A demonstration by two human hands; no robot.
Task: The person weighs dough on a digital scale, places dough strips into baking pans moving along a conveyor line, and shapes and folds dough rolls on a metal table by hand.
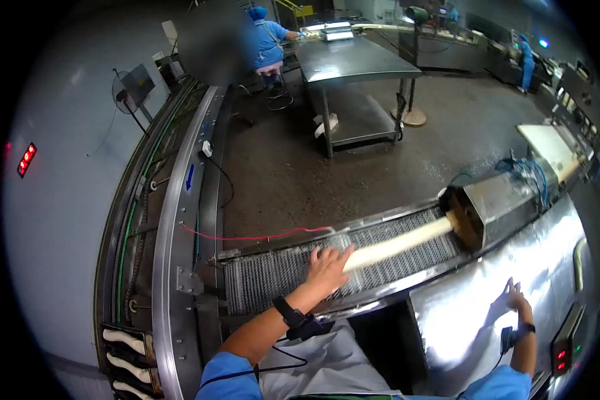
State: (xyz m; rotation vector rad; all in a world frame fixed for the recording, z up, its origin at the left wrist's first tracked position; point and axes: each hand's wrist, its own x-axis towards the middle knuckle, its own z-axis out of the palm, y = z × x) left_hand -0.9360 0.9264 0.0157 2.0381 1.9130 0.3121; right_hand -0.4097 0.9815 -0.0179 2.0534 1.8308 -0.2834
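Observation:
A long pale strip of dough (400, 246) lies on the wire-mesh conveyor belt (267, 279), coming out of a metal housing (500, 203). My left hand (328, 270) is at the strip's near end, its fingers spread and seemingly touching the dough; part of that end is hidden. Off to the right, my right hand (515, 299) is over a shiny metal surface (457, 320), fingers apart and nothing visible in them. Each wrist wears a dark band.
On the left runs a rail-sided conveyor (180, 253) with pale shaped pieces (123, 341) in dark holders. A red cord (260, 237) crosses the belt's far edge. Beyond stand a steel table (353, 60) and a seated person in blue (268, 43). A red-lit control box (562, 353) sits at right.

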